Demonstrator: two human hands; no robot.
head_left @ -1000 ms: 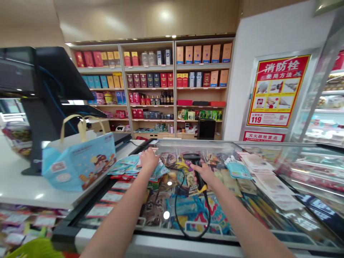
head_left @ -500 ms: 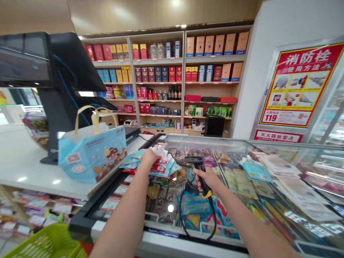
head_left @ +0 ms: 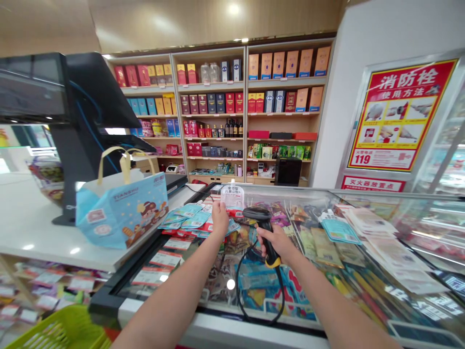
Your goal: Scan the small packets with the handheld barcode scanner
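Observation:
My left hand (head_left: pixel 220 219) pinches a small white packet (head_left: pixel 232 197) and holds it upright above a spread of blue and red packets (head_left: pixel 186 218) on the glass lid of a chest freezer (head_left: pixel 254 261). My right hand (head_left: pixel 276 241) grips a black barcode scanner (head_left: pixel 262 227) with a yellow band. Its head sits just right of the raised packet. The scanner's black cable (head_left: pixel 250 286) loops down over the glass toward me.
A blue cartoon gift bag (head_left: pixel 121 208) with cream handles stands on the white counter (head_left: pixel 32 232) at left, beside a black register screen (head_left: pixel 54 97). More packets (head_left: pixel 366 228) lie on the freezer's right side. Shelves of boxed goods (head_left: pixel 225 102) fill the back wall. A green basket (head_left: pixel 58 332) sits low left.
My left hand has lifted one white packet off the pile and moved it right, up in front of the scanner. My right hand has raised the scanner slightly.

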